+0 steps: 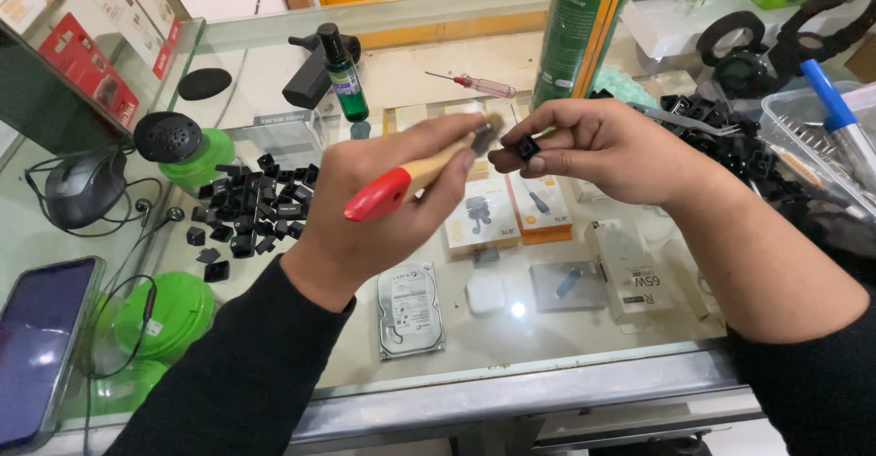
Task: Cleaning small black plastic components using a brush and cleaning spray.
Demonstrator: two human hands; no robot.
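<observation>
My left hand [383, 205] grips a small paintbrush [415, 175] with a wooden handle and a red end; its bristles point right, toward my right hand. A small black keycap [526, 148] is pinched between the fingertips of my right hand [602, 150]. The brush tip sits right next to the keycap, almost touching it. Both hands hover above a glass counter [547, 328]. A pile of black keycaps [248, 205] lies on the glass to the left of my left hand.
A green-and-orange spray can [577, 31], a small green bottle [348, 77] and a red screwdriver [479, 84] stand behind. More keycaps [721, 132] and a clear tray [812, 136] are at right. A phone [36, 346], mouse [84, 187] and green lids [169, 314] sit left.
</observation>
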